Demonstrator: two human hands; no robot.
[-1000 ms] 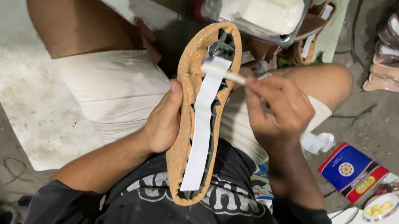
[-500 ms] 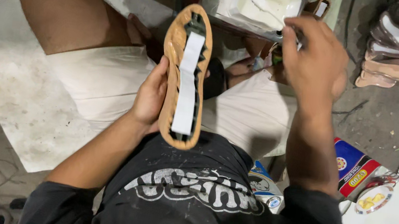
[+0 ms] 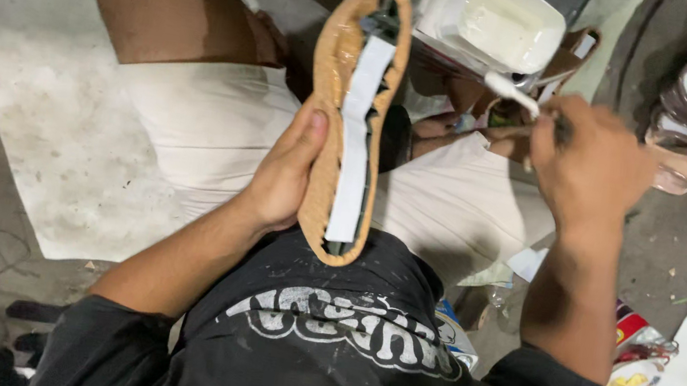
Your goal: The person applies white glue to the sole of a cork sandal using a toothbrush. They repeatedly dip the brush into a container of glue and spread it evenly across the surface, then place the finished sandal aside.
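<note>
Concrete floor; a tub (image 3: pixel 510 24) holds white glue. Left hand (image 3: pixel 283 176) grips a tan sole (image 3: pixel 353 114) with white strip; right hand (image 3: pixel 590 160) holds a brush (image 3: pixel 510 91).

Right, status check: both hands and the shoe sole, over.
Left hand grips tan shoe sole upright. Right hand holds white-tipped brush beside glue tub. Nothing blocking.

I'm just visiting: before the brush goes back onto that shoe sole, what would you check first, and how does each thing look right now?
1. Sole gripped firmly by left hand: ok.
2. White strip facing up, within reach of the brush: ok.
3. Brush held in right hand: ok.
4. Brush tip loaded with white paste: ok, it looks coated.
5. Paste tub open and close by: ok.
6. Strip fully coated: cannot tell.
</note>
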